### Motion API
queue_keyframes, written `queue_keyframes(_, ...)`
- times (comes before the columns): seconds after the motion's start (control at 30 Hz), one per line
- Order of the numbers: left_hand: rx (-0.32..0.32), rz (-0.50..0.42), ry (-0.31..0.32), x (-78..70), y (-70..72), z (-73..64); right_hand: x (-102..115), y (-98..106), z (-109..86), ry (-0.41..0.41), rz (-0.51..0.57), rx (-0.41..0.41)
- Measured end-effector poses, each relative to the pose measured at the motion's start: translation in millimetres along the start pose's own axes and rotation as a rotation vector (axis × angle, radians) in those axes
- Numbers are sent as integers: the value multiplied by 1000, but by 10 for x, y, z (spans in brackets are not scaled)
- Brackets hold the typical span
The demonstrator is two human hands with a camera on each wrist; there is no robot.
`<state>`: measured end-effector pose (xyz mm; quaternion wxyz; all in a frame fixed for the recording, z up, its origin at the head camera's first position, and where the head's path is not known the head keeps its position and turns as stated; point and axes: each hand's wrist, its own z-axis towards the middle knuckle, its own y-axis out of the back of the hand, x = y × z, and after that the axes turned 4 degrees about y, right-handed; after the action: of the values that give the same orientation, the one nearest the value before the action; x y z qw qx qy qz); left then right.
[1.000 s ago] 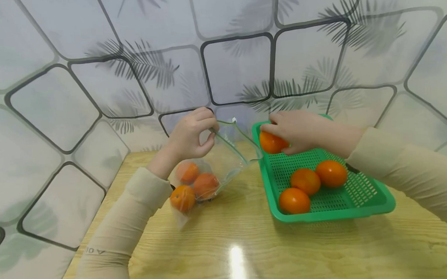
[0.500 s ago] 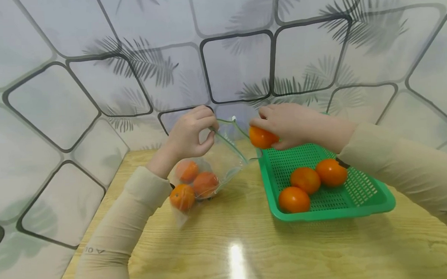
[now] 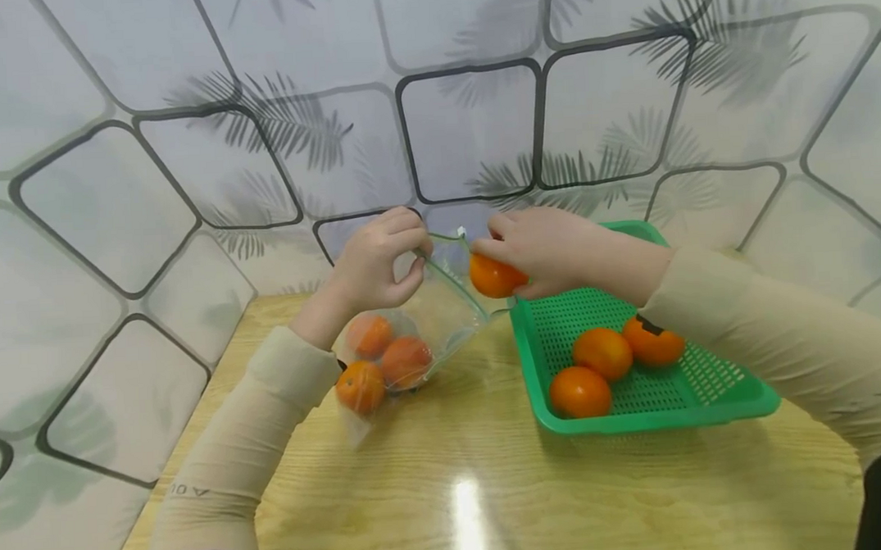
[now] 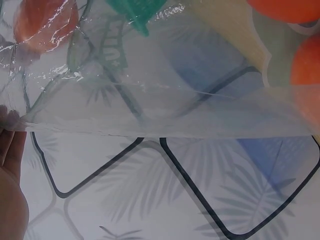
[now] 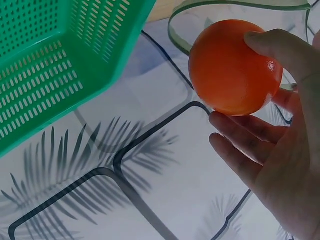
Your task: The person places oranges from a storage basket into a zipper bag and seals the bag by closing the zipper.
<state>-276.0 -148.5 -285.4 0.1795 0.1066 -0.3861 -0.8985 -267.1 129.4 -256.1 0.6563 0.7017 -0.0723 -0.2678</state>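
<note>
Left hand pinching clear plastic bag, right hand gripping glossy round orange, perforated green basket

Backed by pale walls with rounded outlines and grey leaves; furnished with a wooden bench catching bright glare.

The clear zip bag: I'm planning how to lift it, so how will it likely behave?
The clear bag will probably flop and fold, since its thin film wrinkles. It may sag bottom-heavy, as three oranges lie low inside it. Its mouth might droop if released, since the left hand pinches its rim.
</note>
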Motion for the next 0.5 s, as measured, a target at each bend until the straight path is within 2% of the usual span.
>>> queue_keyframes(0.5, 9, 8, 17, 18, 5, -1, 77, 7, 125, 18, 22, -25)
